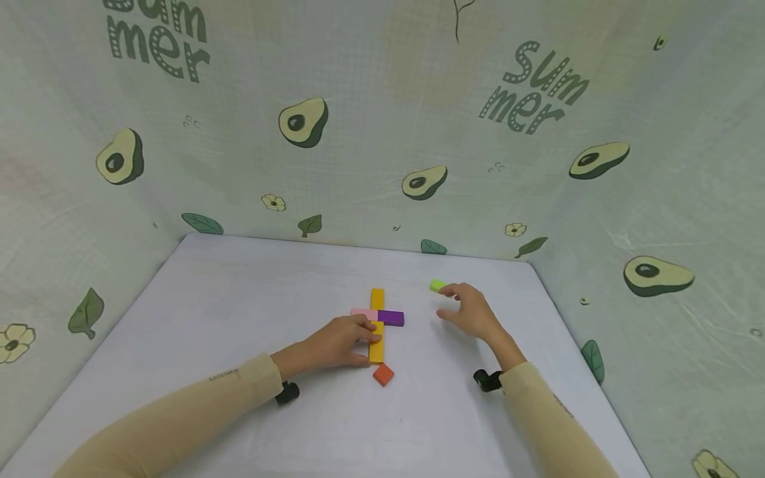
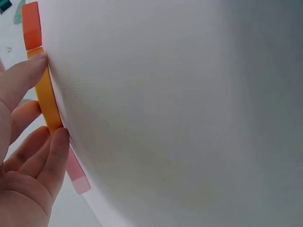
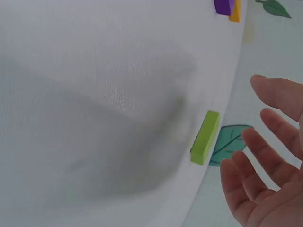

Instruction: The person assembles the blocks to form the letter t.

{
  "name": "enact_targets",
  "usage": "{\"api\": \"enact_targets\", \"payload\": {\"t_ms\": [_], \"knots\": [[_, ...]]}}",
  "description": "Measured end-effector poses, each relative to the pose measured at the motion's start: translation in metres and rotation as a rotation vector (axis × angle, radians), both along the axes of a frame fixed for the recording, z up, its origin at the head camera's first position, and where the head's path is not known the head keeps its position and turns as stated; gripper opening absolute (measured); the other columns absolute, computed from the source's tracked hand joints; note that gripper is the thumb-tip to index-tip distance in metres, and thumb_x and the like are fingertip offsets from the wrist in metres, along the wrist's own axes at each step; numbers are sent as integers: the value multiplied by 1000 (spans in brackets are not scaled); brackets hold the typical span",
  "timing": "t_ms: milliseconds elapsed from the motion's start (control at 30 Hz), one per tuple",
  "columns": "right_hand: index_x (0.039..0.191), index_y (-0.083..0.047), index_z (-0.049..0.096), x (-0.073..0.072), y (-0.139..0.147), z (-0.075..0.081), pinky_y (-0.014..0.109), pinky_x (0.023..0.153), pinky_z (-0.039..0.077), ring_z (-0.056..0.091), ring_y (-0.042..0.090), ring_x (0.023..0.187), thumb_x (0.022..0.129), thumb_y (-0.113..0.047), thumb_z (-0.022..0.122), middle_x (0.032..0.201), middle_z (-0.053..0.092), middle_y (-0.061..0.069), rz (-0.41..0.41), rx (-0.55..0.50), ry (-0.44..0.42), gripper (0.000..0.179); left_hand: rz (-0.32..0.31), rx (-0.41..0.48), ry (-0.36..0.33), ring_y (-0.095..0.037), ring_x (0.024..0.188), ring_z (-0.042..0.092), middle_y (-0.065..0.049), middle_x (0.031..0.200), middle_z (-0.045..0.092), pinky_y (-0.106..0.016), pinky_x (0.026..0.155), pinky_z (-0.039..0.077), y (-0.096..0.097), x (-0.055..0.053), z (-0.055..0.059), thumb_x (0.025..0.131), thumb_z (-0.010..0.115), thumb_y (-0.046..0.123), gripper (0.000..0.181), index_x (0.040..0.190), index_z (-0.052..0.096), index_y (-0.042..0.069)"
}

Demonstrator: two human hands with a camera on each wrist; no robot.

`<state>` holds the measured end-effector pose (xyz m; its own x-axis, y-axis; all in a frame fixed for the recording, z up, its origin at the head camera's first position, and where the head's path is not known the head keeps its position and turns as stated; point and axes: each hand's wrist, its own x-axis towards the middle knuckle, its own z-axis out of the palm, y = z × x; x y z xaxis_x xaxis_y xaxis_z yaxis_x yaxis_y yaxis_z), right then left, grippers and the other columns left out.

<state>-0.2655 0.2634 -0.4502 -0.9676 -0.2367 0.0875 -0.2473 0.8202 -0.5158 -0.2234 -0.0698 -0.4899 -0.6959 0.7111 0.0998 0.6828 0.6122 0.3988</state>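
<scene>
My left hand (image 1: pixel 337 342) holds a yellow block (image 1: pixel 376 353) lengthwise, thumb at its near end and fingertips at its far end. Beyond that block lie a pink block (image 1: pixel 362 312) and a purple block (image 1: pixel 391 318), end to end crosswise, and behind them a second yellow block (image 1: pixel 377 299). An orange-red block (image 2: pixel 32 26) sits turned at an angle by the near end of the held one. Over on the right, my right hand (image 1: pixel 472 313) hovers with fingers spread and loosely bent beside a lime-green block (image 3: pixel 205 137), apart from it.
A white tabletop (image 1: pixel 269 285) lies under the blocks. Cloth walls (image 1: pixel 358 153) printed with avocados and leaves stand behind it and on both sides. Black wrist cameras (image 1: pixel 288 393) jut out below each sleeve cuff.
</scene>
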Motion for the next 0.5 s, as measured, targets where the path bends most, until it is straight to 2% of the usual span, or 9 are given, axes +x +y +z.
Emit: {"api": "enact_targets", "payload": {"t_ms": [167, 500], "knots": [[135, -2, 68, -17, 8, -3, 59, 104, 51, 61, 45, 123, 94, -14, 81, 134, 66, 22, -10, 20, 26, 45, 3, -6, 7, -16, 119, 66, -2, 133, 69, -31, 103, 56, 0, 0, -1, 86, 91, 37, 55, 133, 76, 13], [138, -3, 66, -44, 13, -13, 59, 108, 48, 57, 43, 125, 95, -15, 79, 139, 61, 22, -59, 66, -10, 47, 5, -11, 5, -17, 118, 66, -2, 133, 69, -31, 102, 57, 1, 0, 1, 86, 91, 37, 55, 133, 76, 12]]}}
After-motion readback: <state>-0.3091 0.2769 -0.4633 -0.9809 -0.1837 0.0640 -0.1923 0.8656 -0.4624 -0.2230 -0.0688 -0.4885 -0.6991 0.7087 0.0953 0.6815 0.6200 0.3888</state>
